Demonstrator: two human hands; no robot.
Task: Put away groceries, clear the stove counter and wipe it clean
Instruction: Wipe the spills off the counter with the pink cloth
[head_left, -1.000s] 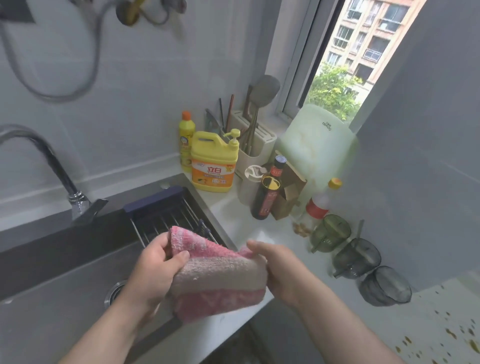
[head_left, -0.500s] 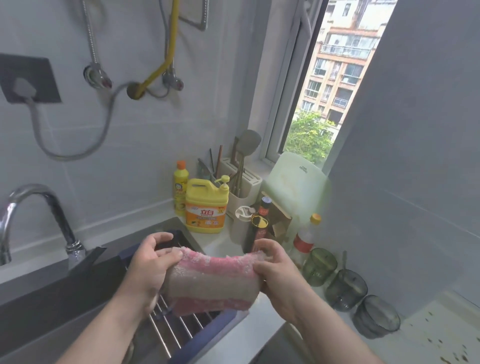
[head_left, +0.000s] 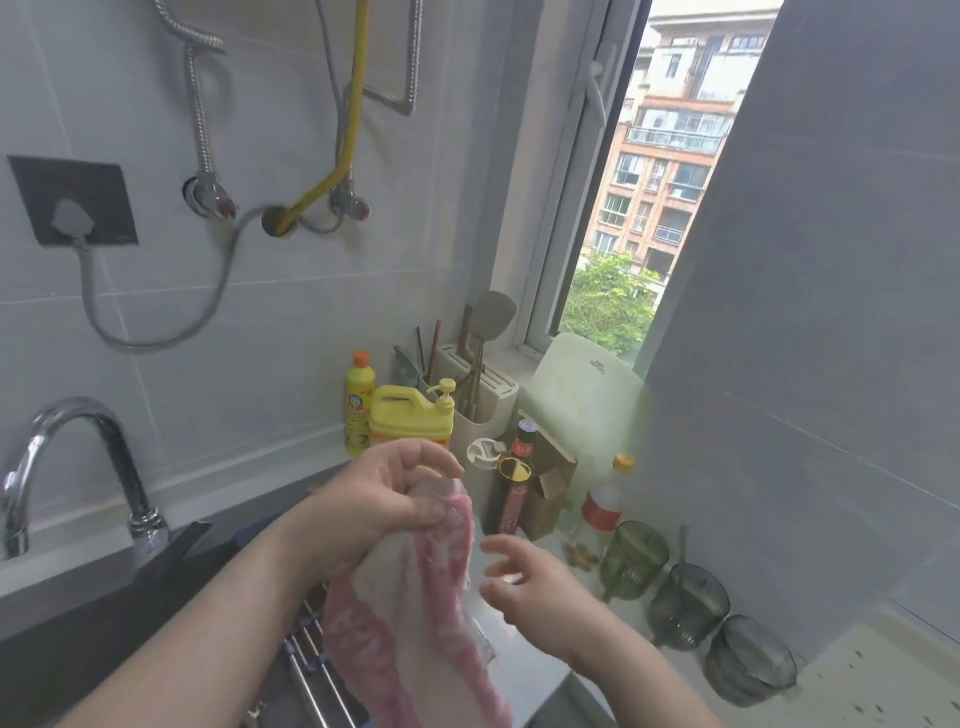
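now right hand released cloth, apparently.

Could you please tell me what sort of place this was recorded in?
Most likely a home kitchen, beside a window: a chrome faucet over a dark sink, a yellow dish-soap jug, and a utensil holder, while the left hand grips a pink cloth.

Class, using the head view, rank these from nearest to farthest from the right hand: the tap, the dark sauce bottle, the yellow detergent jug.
From the right hand:
1. dark sauce bottle: just beyond the fingertips.
2. yellow detergent jug: farther back, to the left.
3. tap: far left.
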